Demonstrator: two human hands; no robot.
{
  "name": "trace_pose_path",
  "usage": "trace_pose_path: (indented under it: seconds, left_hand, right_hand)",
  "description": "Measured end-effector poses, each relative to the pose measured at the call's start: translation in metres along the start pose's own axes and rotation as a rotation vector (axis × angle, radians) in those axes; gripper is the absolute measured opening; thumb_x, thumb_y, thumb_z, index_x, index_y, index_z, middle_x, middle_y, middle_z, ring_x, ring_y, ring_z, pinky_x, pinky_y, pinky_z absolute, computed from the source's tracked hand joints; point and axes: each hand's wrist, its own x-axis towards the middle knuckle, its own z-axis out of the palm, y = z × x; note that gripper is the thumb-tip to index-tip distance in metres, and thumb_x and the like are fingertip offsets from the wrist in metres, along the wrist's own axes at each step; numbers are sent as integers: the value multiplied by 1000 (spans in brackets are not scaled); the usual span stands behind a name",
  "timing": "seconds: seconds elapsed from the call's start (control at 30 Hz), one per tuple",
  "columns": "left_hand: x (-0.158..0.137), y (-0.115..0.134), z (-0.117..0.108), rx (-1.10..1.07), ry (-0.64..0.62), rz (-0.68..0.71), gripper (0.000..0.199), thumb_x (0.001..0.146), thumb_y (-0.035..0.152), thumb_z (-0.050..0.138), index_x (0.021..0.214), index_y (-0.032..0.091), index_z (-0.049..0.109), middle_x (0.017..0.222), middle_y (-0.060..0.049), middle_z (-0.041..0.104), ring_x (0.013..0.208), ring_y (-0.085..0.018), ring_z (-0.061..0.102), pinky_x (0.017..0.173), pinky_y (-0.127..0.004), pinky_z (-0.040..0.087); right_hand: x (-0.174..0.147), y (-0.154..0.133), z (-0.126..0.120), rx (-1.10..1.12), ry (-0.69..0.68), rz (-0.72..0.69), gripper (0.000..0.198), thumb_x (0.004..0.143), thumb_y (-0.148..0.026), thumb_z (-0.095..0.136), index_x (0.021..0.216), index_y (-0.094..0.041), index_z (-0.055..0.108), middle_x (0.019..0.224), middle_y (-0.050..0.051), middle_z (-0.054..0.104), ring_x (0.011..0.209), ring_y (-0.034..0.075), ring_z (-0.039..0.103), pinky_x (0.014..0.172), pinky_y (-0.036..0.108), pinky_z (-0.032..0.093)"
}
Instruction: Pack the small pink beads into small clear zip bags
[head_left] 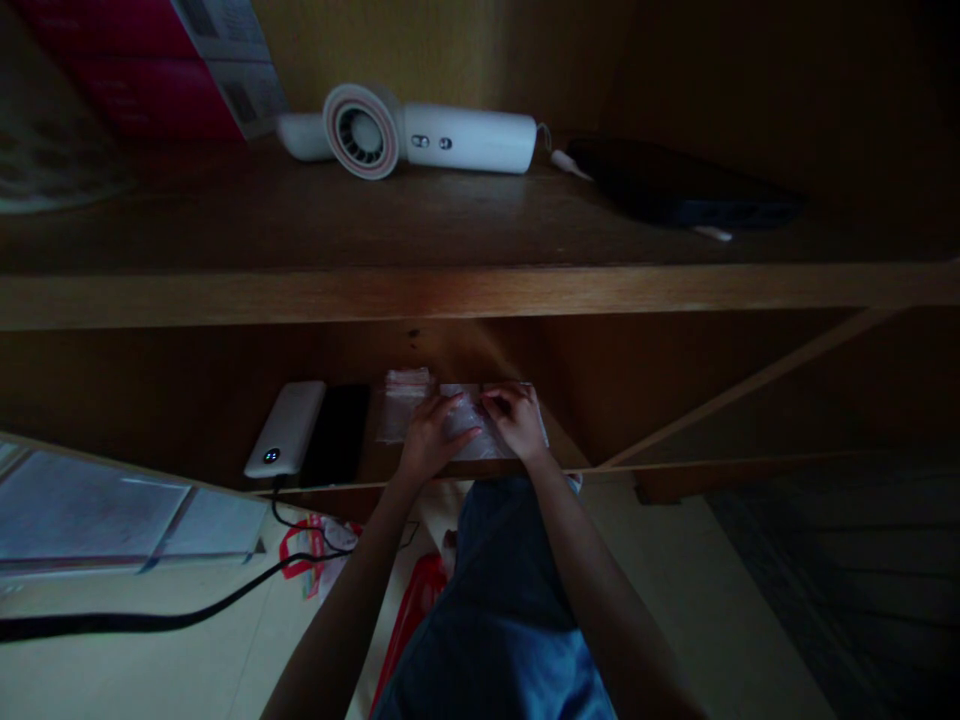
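On the lower shelf, a clear plastic bag (480,447) lies flat in front of me. My left hand (429,437) rests on its left side, thumb and fingers spread apart over the plastic. At the bag's upper right, my right hand (519,420) has its fingers curled in and pinches the plastic near the top edge; the fingertips are dim and small. Just left of my left hand is a stack of clear zip bags (405,408), some with reddish stripes along the top. More clear plastic shows under and beside my right hand.
A white power bank (286,430) with a lit display and a black phone-like slab (335,435) lie left; a black cable (187,622) hangs there. Above, the upper shelf (450,295) holds a white handheld fan (469,137), a dark flat object (675,185) and pink boxes (142,95).
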Motion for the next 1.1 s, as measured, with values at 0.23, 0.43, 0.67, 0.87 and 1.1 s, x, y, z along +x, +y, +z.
trace_pose_path:
  seconds: [0.23, 0.43, 0.67, 0.87, 1.1]
  left_hand:
    - [1, 2, -2, 21, 57, -50, 49, 72, 45, 65, 114, 21, 55, 107, -8, 61, 99, -23, 57, 88, -40, 46]
    - [0, 1, -1, 19, 91, -71, 50, 72, 47, 64, 115, 21, 55, 107, -9, 60, 101, -25, 56, 88, -41, 46]
    - [0, 2, -2, 22, 78, -62, 50, 74, 47, 63, 116, 22, 53, 107, -9, 59, 101, -25, 55, 88, -42, 45]
    - [1, 2, -2, 2, 61, -70, 50, 73, 47, 63, 115, 22, 54, 108, -9, 59, 102, -25, 55, 89, -41, 45]
    - [2, 4, -3, -6, 35, -65, 49, 74, 47, 62, 115, 22, 54, 107, -9, 60, 102, -24, 55, 90, -41, 45]
  right_hand:
    - [1, 1, 6, -202, -66, 14, 15, 79, -30, 57, 86, -27, 70, 100, 4, 63, 101, 22, 46, 87, 37, 29]
    - [4, -6, 10, -296, -70, -13, 14, 79, -31, 58, 84, -28, 70, 102, 4, 61, 99, 23, 42, 84, 37, 29]
    - [6, -7, 14, -327, -94, -16, 13, 78, -32, 59, 81, -26, 70, 103, 6, 59, 100, 24, 40, 83, 38, 28]
    - [5, -7, 15, -311, -77, -24, 11, 77, -30, 60, 80, -27, 70, 102, 5, 60, 99, 24, 41, 83, 37, 28]
    - [4, -9, 16, -328, -116, -3, 13, 78, -30, 59, 84, -27, 70, 105, 5, 58, 101, 24, 40, 83, 37, 27]
